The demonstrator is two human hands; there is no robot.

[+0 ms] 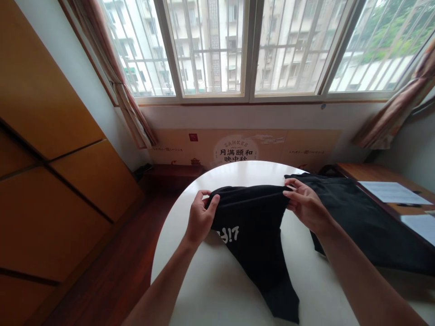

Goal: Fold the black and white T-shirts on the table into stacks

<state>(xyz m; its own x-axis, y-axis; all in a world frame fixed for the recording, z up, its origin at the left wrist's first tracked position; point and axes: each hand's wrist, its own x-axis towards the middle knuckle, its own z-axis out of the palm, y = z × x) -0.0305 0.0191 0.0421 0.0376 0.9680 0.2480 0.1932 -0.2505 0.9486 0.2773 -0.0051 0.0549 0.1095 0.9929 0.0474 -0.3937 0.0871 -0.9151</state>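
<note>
A black garment [254,226] with white lettering hangs stretched between my two hands above a round white table [193,294]. My left hand [201,217] pinches its upper left corner, thumb on the near side. At the opposite upper corner, my right hand [304,201] grips the cloth between thumb and fingers. The garment's lower part narrows to a point near the table's front. Its exact kind is unclear from this angle, and some of the lettering is hidden in a fold. A second dark garment [367,222] lies spread beside my right forearm.
A brown desk [377,173] with paper sheets [392,192] and a pen stands at the right. Orange-brown cabinet doors [68,217] rise on the left. Behind the table are a printed panel [306,145], a barred window [210,45] and curtains [127,99].
</note>
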